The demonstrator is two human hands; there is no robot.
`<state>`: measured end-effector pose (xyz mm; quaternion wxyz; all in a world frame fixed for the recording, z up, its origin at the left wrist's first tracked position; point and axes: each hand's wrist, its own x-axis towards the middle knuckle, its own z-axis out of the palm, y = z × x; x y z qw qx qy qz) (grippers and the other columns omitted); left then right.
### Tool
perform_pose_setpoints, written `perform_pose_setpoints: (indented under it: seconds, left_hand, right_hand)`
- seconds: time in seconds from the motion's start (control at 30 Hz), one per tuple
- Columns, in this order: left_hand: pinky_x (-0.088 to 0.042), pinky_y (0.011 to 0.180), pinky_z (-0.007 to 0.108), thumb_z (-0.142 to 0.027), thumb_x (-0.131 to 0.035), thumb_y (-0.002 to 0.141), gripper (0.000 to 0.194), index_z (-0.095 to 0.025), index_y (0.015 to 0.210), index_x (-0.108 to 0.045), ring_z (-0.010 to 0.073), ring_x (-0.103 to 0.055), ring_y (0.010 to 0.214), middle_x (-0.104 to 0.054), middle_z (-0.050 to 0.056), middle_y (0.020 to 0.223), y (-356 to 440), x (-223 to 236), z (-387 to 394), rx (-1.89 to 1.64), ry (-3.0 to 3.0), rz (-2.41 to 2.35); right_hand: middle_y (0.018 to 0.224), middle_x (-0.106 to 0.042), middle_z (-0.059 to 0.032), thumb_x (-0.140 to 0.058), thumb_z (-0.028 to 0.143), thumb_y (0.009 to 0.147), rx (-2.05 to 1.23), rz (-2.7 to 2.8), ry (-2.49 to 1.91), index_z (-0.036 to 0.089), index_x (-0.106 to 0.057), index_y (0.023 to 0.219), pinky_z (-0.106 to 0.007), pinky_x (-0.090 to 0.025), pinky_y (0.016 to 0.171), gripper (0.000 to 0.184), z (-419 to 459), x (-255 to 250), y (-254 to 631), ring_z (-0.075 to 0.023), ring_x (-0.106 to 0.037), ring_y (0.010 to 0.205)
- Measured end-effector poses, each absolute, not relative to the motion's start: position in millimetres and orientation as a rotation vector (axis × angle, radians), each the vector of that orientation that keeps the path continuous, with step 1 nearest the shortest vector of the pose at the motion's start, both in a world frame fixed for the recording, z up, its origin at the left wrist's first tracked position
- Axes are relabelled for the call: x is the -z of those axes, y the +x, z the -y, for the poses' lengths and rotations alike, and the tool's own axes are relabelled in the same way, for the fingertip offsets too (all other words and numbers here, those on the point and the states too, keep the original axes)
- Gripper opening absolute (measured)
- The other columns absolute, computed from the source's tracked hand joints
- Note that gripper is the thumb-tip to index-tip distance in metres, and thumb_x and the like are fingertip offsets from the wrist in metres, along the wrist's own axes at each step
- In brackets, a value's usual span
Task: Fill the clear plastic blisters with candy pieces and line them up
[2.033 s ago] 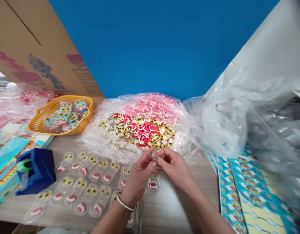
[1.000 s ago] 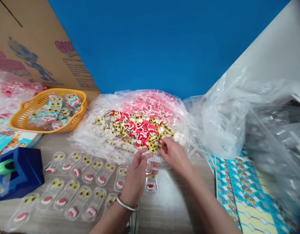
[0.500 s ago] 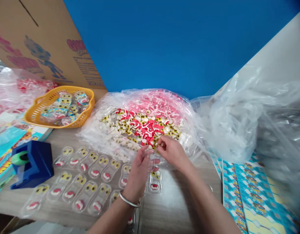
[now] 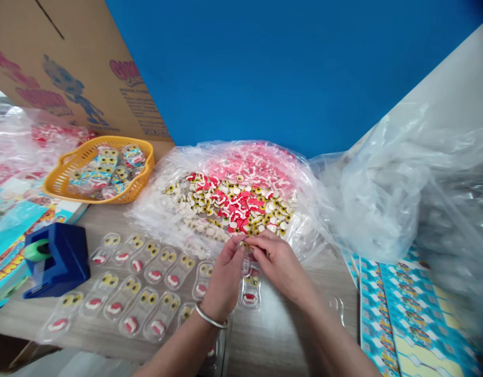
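This looks like a packing room, not a home. A big cardboard box [image 4: 76,68] with printed pictures leans by a blue wall [image 4: 265,68]. On the long table [image 4: 288,335] I see a blue tape holder [image 4: 56,259] and a yellow basket [image 4: 60,180] of filled packs. There is also a big plastic bag [image 4: 158,209] of eye and lip sweets, rows of clear plastic packs [image 4: 158,269], and piles of printed card strips [image 4: 398,314].

My head camera looks forward and down, from above and behind my left hand [image 4: 224,278] and right hand [image 4: 278,268].
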<state>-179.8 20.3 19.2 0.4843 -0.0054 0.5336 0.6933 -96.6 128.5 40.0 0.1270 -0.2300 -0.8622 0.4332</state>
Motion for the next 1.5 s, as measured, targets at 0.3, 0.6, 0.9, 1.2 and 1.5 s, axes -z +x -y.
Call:
perform_pose_setpoints:
  seconds: [0.3,0.6,0.9,1.2,1.5]
  left_hand:
    - [-0.049,0.088,0.029,-0.036,-0.065,0.085,0.025,-0.022,0.105,-0.067,0.0169,-0.065,0.091,-0.072,0.003,0.099,-175,-8,-21,-1.765,0.127,-1.534]
    - [-0.051,0.088,0.03,-0.037,-0.065,0.086,0.023,-0.022,0.104,-0.066,0.0183,-0.065,0.095,-0.071,0.004,0.104,-179,-11,-20,-1.844,0.118,-1.477]
    - [-0.051,0.09,0.03,-0.035,-0.066,0.086,0.019,-0.024,0.101,-0.069,0.0191,-0.067,0.097,-0.073,0.003,0.104,-181,-14,-18,-1.816,0.126,-1.512]
    - [-0.05,0.091,0.029,-0.033,-0.064,0.087,0.017,-0.024,0.1,-0.069,0.0197,-0.066,0.1,-0.073,0.003,0.106,-183,-19,-19,-1.838,0.16,-1.537]
    - [-0.053,0.086,0.031,-0.036,-0.071,0.08,0.025,-0.022,0.1,-0.068,0.0197,-0.069,0.095,-0.073,0.004,0.103,-185,-14,-21,-1.829,0.013,-1.439]
  right_hand:
    - [0.105,-0.065,-0.0076,-0.049,0.015,0.094,-0.957,2.551,-0.757,0.021,-0.067,0.103,-0.03,-0.05,0.083,0.021,-109,-31,-92,-0.0193,-0.064,0.093]
    - [0.088,-0.062,-0.0023,-0.057,0.017,0.089,-1.206,2.32,-0.874,0.022,-0.064,0.086,-0.028,-0.048,0.073,0.01,-112,-27,-94,-0.0166,-0.061,0.078]
    - [0.102,-0.066,-0.0056,-0.052,0.015,0.092,-1.252,2.285,-0.592,0.023,-0.065,0.095,-0.032,-0.051,0.085,0.016,-114,-16,-92,-0.019,-0.064,0.098]
    - [0.1,-0.061,-0.0052,-0.052,0.017,0.094,-1.119,2.404,-0.699,0.022,-0.065,0.096,-0.028,-0.05,0.078,0.014,-112,-23,-95,-0.0161,-0.062,0.085]
    - [0.101,-0.063,-0.006,-0.057,0.02,0.091,-1.033,2.504,-0.864,0.021,-0.065,0.103,-0.029,-0.052,0.076,0.014,-109,-29,-107,-0.0175,-0.063,0.082]
